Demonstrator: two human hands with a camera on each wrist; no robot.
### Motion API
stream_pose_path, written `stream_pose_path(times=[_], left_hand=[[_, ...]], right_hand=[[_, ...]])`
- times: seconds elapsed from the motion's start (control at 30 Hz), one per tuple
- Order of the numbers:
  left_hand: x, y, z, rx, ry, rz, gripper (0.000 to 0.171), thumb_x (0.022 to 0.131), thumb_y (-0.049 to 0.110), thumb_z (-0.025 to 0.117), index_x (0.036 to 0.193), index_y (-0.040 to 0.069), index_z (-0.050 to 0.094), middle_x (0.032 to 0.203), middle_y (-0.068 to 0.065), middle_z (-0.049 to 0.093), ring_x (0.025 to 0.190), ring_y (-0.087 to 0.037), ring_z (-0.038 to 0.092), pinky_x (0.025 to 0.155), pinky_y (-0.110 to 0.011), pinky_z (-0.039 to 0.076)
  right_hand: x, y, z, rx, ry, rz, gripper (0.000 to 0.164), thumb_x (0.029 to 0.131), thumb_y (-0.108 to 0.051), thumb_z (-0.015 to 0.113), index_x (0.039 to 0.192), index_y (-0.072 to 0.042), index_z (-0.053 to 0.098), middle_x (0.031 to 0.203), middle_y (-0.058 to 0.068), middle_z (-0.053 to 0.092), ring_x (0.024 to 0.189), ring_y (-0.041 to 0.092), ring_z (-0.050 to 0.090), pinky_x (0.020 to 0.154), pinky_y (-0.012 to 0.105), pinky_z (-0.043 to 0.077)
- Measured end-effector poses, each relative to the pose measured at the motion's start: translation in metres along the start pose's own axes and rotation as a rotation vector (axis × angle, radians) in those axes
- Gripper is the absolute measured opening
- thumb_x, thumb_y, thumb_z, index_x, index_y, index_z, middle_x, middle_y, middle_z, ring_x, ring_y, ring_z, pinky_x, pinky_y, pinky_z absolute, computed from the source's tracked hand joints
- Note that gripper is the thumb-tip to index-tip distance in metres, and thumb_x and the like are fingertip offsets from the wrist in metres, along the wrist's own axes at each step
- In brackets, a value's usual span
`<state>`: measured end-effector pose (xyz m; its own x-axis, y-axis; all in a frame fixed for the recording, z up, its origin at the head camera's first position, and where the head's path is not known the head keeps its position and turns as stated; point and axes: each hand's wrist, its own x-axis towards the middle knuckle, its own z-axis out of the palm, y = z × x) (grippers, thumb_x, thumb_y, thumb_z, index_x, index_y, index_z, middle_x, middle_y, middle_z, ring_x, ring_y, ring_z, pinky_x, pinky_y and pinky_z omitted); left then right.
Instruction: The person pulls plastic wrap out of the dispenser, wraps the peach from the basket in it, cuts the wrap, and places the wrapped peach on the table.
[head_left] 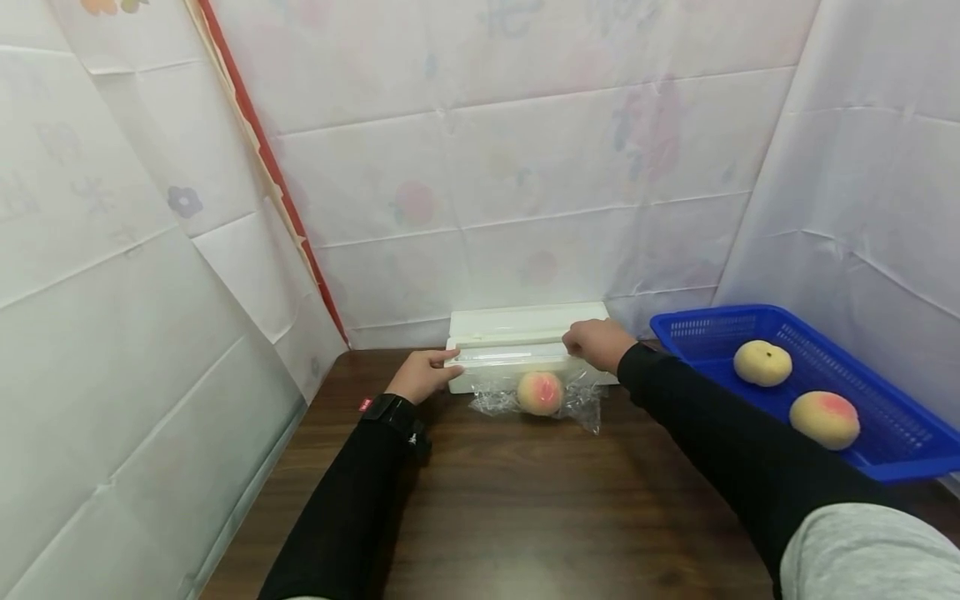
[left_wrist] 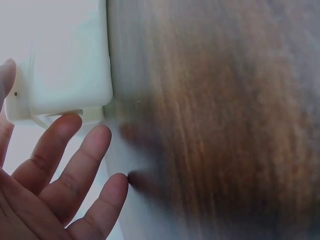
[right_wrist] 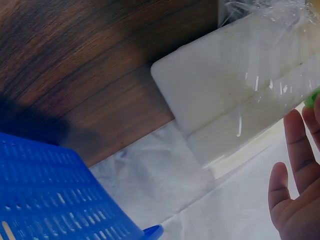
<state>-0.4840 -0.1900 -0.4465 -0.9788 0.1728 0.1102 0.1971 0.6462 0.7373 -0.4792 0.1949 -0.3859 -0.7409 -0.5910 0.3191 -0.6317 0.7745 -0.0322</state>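
Note:
A white cling film dispenser (head_left: 487, 383) stands against the back wall, its lid tipped back. Cling film hangs from its front, and a peach (head_left: 540, 393) lies against the crumpled film (head_left: 581, 404). My left hand (head_left: 420, 375) pinches the dispenser's left end between thumb and index finger; in the left wrist view its other fingers (left_wrist: 95, 142) stretch out by that end. Over the right part of the dispenser, my right hand (head_left: 600, 343) is curled, its fingertips on a small green slide cutter (right_wrist: 312, 98) partly hidden by the fingers.
On the right, a blue plastic basket (head_left: 885, 392) holds two more peaches, one pale (head_left: 762, 363) and one blushed (head_left: 825, 419). White printed sheeting (head_left: 525, 167) lines the back and sides. The brown wooden table (head_left: 540, 517) lies beneath the forearms.

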Motion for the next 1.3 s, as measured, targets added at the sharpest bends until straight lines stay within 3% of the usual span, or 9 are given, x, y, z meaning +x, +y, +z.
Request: stream_pose_path(times=[0.23, 0.4, 0.6, 0.77, 0.9, 1.1, 1.2, 1.3], left_hand=[[-0.001, 0.003, 0.003, 0.022, 0.003, 0.0, 0.048, 0.097, 0.051, 0.075, 0.143, 0.038, 0.068, 0.143, -0.005, 0.069, 0.089, -0.02, 0.063, 0.073, -0.034, 0.047], [-0.001, 0.003, 0.0, 0.024, -0.012, 0.009, 0.049, 0.098, 0.053, 0.074, 0.144, 0.038, 0.067, 0.146, -0.005, 0.067, 0.108, -0.023, 0.069, 0.081, -0.035, 0.051], [-0.004, 0.001, -0.003, 0.031, -0.005, -0.01, 0.048, 0.099, 0.05, 0.074, 0.145, 0.037, 0.066, 0.155, -0.006, 0.061, 0.131, -0.028, 0.064, 0.096, -0.042, 0.053], [-0.004, 0.004, 0.001, 0.024, -0.032, 0.0, 0.051, 0.099, 0.053, 0.072, 0.146, 0.037, 0.065, 0.155, -0.006, 0.06, 0.136, -0.031, 0.061, 0.102, -0.048, 0.052], [-0.003, 0.004, 0.0, 0.027, -0.007, -0.006, 0.049, 0.099, 0.052, 0.073, 0.145, 0.038, 0.066, 0.155, -0.004, 0.061, 0.137, -0.03, 0.061, 0.105, -0.05, 0.052], [-0.004, 0.006, -0.001, 0.052, -0.018, -0.009, 0.051, 0.1, 0.053, 0.07, 0.148, 0.038, 0.062, 0.154, -0.005, 0.061, 0.133, -0.029, 0.063, 0.102, -0.047, 0.052], [-0.006, 0.009, -0.002, 0.057, -0.027, -0.004, 0.052, 0.102, 0.052, 0.068, 0.151, 0.037, 0.06, 0.156, -0.006, 0.059, 0.136, -0.03, 0.061, 0.103, -0.047, 0.052], [-0.006, 0.009, -0.002, 0.068, -0.04, -0.012, 0.052, 0.105, 0.048, 0.065, 0.154, 0.035, 0.057, 0.159, -0.007, 0.057, 0.14, -0.031, 0.059, 0.108, -0.05, 0.051]], right_hand=[[-0.01, 0.016, -0.002, -0.011, 0.002, -0.038, 0.049, 0.101, 0.002, 0.061, 0.08, -0.022, 0.024, 0.081, -0.005, 0.026, 0.075, 0.015, 0.025, 0.074, 0.04, 0.021], [-0.026, 0.026, -0.011, -0.019, 0.04, 0.031, 0.049, 0.095, 0.012, 0.052, 0.08, -0.021, 0.02, 0.079, -0.005, 0.017, 0.073, 0.014, 0.016, 0.074, 0.04, 0.017], [-0.035, 0.032, -0.013, -0.018, 0.057, 0.054, 0.044, 0.089, 0.014, 0.045, 0.08, -0.023, 0.022, 0.079, -0.006, 0.019, 0.073, 0.015, 0.021, 0.074, 0.042, 0.018], [-0.044, 0.042, -0.014, -0.052, 0.038, 0.108, 0.044, 0.096, 0.012, 0.044, 0.082, -0.021, 0.02, 0.08, -0.003, 0.015, 0.075, 0.017, 0.016, 0.076, 0.045, 0.017], [-0.048, 0.043, -0.017, -0.027, 0.026, 0.128, 0.042, 0.099, 0.012, 0.042, 0.084, -0.021, 0.02, 0.082, -0.002, 0.015, 0.076, 0.018, 0.015, 0.076, 0.044, 0.016], [-0.047, 0.037, -0.014, -0.067, 0.015, 0.171, 0.045, 0.102, 0.01, 0.046, 0.086, -0.022, 0.019, 0.084, -0.003, 0.013, 0.077, 0.018, 0.016, 0.079, 0.045, 0.015], [-0.046, 0.031, -0.012, -0.115, 0.017, 0.214, 0.046, 0.101, 0.01, 0.051, 0.083, -0.021, 0.022, 0.081, -0.002, 0.017, 0.076, 0.019, 0.019, 0.077, 0.046, 0.017], [-0.044, 0.024, -0.009, -0.169, 0.024, 0.242, 0.039, 0.097, 0.011, 0.053, 0.074, -0.016, 0.038, 0.072, 0.0, 0.036, 0.071, 0.021, 0.034, 0.071, 0.044, 0.028]])
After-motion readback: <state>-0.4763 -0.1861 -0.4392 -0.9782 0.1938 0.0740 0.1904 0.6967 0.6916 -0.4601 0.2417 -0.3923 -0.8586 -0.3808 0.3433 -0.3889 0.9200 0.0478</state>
